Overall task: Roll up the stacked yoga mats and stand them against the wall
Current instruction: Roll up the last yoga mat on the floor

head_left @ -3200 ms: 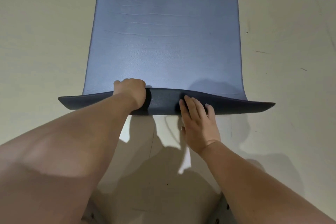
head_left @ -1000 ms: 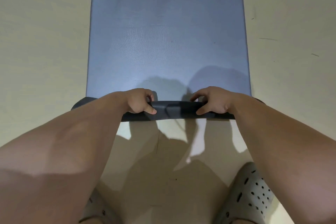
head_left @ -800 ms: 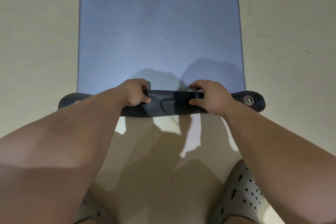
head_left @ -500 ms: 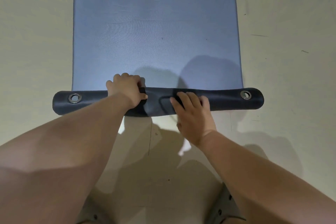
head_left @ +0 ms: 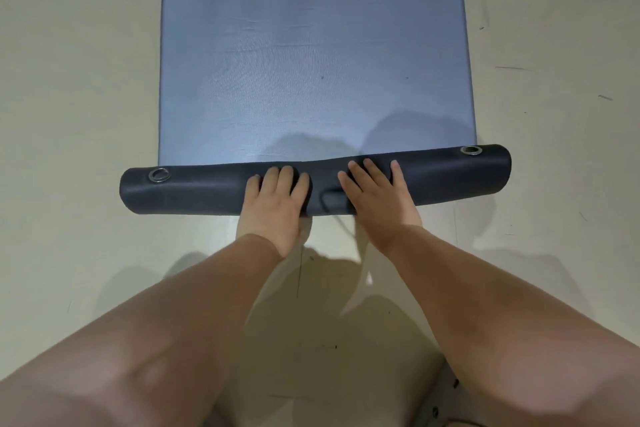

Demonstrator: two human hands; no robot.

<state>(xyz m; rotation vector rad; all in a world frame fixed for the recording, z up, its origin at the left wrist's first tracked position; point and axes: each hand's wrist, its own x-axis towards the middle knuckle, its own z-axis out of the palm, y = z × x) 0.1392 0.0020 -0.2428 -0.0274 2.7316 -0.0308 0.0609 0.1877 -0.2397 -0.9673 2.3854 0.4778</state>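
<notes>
The blue yoga mat [head_left: 311,55] lies flat on the pale floor. Its near end is rolled into a dark tube [head_left: 194,189] lying across, with a metal ring near each end.

The yoga mat [head_left: 311,55] has a blue-grey top face with a faint sheen, finely textured and lightly creased, looking like soft foam or rubber. Its rolled end [head_left: 207,189] shows a darker, matt underside, smooth and pliant where it dents under each bare hand. Two shiny metal eyelets [head_left: 159,175] sit near the corners. The floor [head_left: 69,80] is pale, smooth and matt, with small scuffs and scratches.
</notes>
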